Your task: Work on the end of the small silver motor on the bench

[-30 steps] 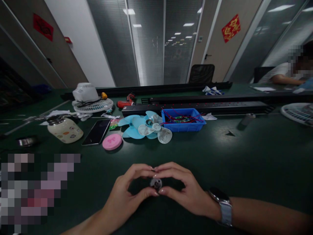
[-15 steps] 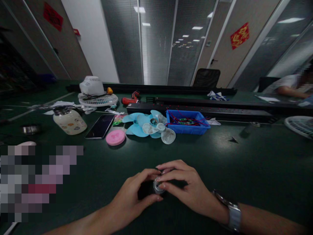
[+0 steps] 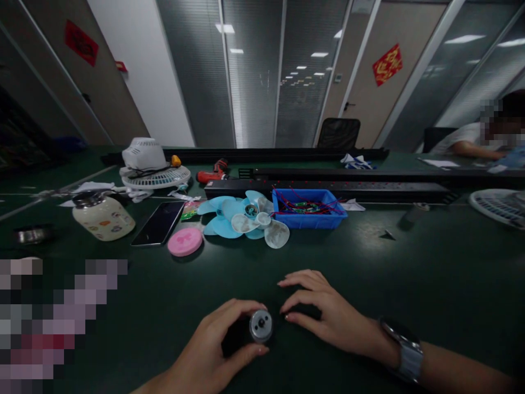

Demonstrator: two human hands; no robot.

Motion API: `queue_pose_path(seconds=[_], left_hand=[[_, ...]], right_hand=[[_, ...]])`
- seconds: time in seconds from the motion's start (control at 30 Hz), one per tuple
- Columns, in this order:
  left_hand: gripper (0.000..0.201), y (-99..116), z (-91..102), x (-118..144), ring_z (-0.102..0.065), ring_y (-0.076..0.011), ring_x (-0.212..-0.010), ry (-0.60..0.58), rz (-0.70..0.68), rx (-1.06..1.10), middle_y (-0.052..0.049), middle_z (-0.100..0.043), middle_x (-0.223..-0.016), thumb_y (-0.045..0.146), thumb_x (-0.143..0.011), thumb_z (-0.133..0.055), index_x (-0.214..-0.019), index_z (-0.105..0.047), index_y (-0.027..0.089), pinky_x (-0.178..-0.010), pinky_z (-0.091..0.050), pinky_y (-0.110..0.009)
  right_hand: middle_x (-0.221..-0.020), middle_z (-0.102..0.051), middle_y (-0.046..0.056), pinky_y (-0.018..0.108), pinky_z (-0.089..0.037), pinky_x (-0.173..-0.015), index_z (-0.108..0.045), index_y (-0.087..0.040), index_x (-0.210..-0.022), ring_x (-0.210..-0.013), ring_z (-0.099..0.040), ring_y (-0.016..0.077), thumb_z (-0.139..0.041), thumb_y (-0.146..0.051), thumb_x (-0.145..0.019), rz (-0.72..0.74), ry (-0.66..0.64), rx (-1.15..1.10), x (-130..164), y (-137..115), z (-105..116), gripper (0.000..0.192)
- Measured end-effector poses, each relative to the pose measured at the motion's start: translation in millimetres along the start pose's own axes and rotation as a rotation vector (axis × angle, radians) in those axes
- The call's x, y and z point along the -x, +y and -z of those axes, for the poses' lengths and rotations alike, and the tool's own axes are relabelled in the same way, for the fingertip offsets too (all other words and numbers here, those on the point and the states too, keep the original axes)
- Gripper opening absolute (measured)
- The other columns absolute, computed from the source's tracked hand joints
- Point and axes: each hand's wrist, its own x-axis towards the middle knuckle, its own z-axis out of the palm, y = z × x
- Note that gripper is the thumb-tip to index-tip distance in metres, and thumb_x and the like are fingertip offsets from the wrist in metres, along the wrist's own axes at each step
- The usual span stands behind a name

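Note:
A small round metal motor (image 3: 261, 326) faces up from the dark green tabletop, a dark shaft at its centre and small holes beside it. Around it curls my left hand (image 3: 219, 342), index fingertip at its far edge and thumb at its near edge, pinching it. My right hand (image 3: 326, 314), with a watch (image 3: 400, 347) on the wrist, is just to the motor's right, apart from it. Its fingers are bent and spread, holding nothing.
Beyond my hands lie blue fan blades (image 3: 223, 216), a blue bin (image 3: 309, 216) of wired parts, a pink round case (image 3: 185, 242), a phone (image 3: 159, 223) and a cream bottle (image 3: 104, 219). Farther back are a red drill (image 3: 212, 174) and long black bars (image 3: 328, 189). A person (image 3: 467, 139) sits far right.
My right hand has let go of the motor and moved to the right, uncovering its top. My left hand stays around it. The whole view has shifted slightly.

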Motion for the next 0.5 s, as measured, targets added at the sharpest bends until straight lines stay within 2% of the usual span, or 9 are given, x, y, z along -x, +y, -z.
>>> queue_pose_path(seconds=[0.13, 0.27, 0.37, 0.43, 0.5], left_hand=[[0.038, 0, 0.8, 0, -0.064, -0.0203, -0.102, 0.001, -0.017, -0.017, -0.003, -0.066, -0.113, 0.032, -0.086, -0.067, -0.121, -0.054, 0.028, -0.088, -0.053, -0.032], [0.037, 1, 1.9, -1, -0.065, -0.0192, -0.1, 0.009, -0.024, -0.006, -0.002, -0.067, -0.11, 0.031, -0.085, -0.068, -0.12, -0.054, 0.028, -0.085, -0.053, -0.031], [0.037, 1, 2.0, -1, -0.064, -0.0184, -0.099, 0.014, -0.03, 0.005, -0.001, -0.066, -0.109, 0.031, -0.085, -0.068, -0.12, -0.054, 0.029, -0.085, -0.052, -0.031], [0.037, 1, 1.5, 0, -0.064, -0.0182, -0.099, 0.017, -0.032, 0.014, -0.001, -0.066, -0.109, 0.031, -0.086, -0.068, -0.12, -0.054, 0.029, -0.085, -0.052, -0.031], [0.036, 0, 0.7, 1, -0.063, -0.0182, -0.098, 0.015, -0.039, 0.025, -0.001, -0.066, -0.108, 0.031, -0.086, -0.068, -0.119, -0.054, 0.029, -0.085, -0.051, -0.031]], right_hand=[[-0.132, -0.06, -0.002, 0.043, -0.035, -0.108, -0.06, -0.034, -0.123, -0.133, -0.042, 0.0213, -0.073, -0.04, -0.081, -0.001, -0.013, -0.061, -1, -1, -2, 0.044], [-0.116, -0.07, -0.002, 0.046, -0.033, -0.108, -0.069, -0.034, -0.108, -0.123, -0.054, 0.0207, -0.073, -0.03, -0.083, 0.027, -0.011, -0.098, -2, -3, -7, 0.026], [-0.101, -0.074, -0.003, 0.043, -0.038, -0.103, -0.072, -0.031, -0.097, -0.101, -0.066, 0.0175, -0.075, -0.025, -0.081, 0.027, 0.131, -0.175, -4, -7, -10, 0.017], [-0.092, -0.076, -0.005, 0.04, -0.04, -0.101, -0.071, -0.029, -0.093, -0.09, -0.069, 0.0147, -0.076, -0.025, -0.08, 0.016, 0.258, -0.268, -7, -15, -10, 0.014], [-0.091, -0.076, -0.006, 0.037, -0.042, -0.099, -0.07, -0.028, -0.092, -0.087, -0.07, 0.0131, -0.076, -0.023, -0.079, 0.025, 0.333, -0.354, -12, -25, -9, 0.014]])
